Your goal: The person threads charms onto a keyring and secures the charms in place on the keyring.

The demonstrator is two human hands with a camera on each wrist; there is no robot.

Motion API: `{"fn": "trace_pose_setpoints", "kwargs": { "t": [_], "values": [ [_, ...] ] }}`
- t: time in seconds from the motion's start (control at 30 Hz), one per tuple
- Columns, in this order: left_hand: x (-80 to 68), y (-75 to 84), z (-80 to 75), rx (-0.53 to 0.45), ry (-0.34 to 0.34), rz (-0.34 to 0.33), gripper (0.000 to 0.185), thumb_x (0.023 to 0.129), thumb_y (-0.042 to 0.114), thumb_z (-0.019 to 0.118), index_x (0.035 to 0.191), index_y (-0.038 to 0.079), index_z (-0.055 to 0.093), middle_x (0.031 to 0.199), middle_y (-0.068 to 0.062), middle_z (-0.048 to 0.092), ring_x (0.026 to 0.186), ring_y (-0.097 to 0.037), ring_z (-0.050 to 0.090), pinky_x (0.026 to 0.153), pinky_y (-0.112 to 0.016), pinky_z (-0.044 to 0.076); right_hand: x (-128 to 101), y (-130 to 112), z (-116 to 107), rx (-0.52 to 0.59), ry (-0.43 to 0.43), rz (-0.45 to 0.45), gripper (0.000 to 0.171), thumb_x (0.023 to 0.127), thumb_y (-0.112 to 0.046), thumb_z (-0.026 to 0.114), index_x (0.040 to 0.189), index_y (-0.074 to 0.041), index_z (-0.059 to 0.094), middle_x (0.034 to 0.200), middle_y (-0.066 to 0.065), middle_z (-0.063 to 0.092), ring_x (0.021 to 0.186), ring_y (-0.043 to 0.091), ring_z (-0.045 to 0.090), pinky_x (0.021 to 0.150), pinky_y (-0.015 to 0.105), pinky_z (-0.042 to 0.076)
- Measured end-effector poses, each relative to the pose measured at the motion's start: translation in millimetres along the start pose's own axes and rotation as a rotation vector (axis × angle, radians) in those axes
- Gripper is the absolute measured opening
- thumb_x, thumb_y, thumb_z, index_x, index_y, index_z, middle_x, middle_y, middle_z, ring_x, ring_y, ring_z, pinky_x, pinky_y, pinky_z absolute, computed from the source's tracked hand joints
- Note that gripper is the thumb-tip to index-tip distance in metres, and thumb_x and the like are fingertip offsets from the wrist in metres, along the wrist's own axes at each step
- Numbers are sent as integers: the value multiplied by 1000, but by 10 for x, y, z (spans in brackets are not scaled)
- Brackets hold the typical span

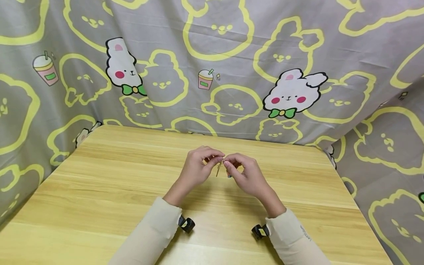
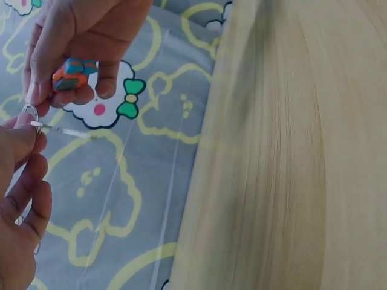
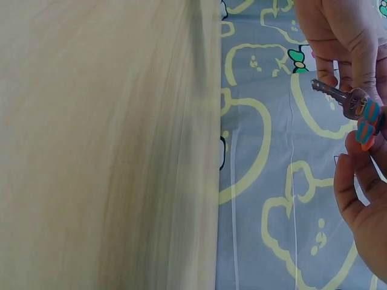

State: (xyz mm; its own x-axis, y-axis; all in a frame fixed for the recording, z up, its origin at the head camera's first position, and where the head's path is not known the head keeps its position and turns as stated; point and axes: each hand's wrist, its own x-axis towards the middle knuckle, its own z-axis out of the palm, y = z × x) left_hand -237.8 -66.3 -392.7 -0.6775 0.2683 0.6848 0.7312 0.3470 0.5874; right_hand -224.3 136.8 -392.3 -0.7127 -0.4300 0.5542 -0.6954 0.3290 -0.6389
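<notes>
Both hands meet at the fingertips over the middle of the table, holding a small metal key ring [image 2: 30, 110] between them. The left hand [image 1: 198, 166] pinches one side of the ring between thumb and fingers. The right hand [image 1: 247, 175] pinches its other side. A metal key [image 3: 338, 98] hangs from the ring, its blade pointing away from the fingers and down in the head view [image 1: 217, 171]. An orange and blue charm [image 3: 366, 124] lies against the right hand's curled fingers, mostly hidden by them in the head view.
The light wooden table [image 1: 109, 184] spreads under both hands. A grey curtain [image 1: 172, 36] with yellow outlines and white rabbits hangs behind it and on both sides. Small black cameras [image 1: 188, 224] are strapped at the cuffs of the beige sleeves [image 1: 149, 228].
</notes>
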Motion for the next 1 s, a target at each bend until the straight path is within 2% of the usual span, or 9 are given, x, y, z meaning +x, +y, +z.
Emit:
{"fn": "trace_pose_setpoints", "kwargs": {
  "t": [0.23,0.4,0.53,0.63,0.77,1.0],
  "values": [
    [-30,29,77,-47,60,-57,8,97,9,72,98,4,78,84,-1,73,66,-9,61,58,-25,52,-5,9,15,1,26,9,9,101,-8,65,106,-7,72,82,-6,68,68,10,63,66,32,56],
    [-48,58,128,-108,88,-142,10,97,12,72,99,3,77,82,-1,74,63,-10,61,56,-26,51,-4,0,27,0,46,12,7,99,-9,69,105,-10,72,84,-6,69,69,9,64,68,33,58],
    [-49,75,141,-156,92,-213,12,98,15,71,100,5,77,81,0,74,65,-12,62,58,-27,51,2,-4,24,-4,49,9,7,100,-8,67,104,-10,72,83,-6,68,69,9,64,67,32,57],
    [-44,82,135,-158,74,-233,12,99,16,71,102,7,77,83,1,73,67,-14,63,60,-27,51,2,-4,7,-13,40,12,7,101,-9,66,104,-9,72,81,-7,67,69,10,63,65,31,56],
    [-28,72,92,-113,39,-166,11,99,14,71,103,6,77,89,1,73,70,-12,62,61,-29,54,4,-16,-27,-26,10,22,8,102,-10,65,104,-8,72,81,-7,67,71,10,63,66,29,55],
    [18,51,-3,43,-10,65,7,96,10,72,100,10,78,94,2,74,78,-9,60,66,-33,56,9,-50,-76,-13,-32,41,8,102,-12,65,103,-11,73,79,-8,66,72,12,63,67,29,54]
  ]
}}
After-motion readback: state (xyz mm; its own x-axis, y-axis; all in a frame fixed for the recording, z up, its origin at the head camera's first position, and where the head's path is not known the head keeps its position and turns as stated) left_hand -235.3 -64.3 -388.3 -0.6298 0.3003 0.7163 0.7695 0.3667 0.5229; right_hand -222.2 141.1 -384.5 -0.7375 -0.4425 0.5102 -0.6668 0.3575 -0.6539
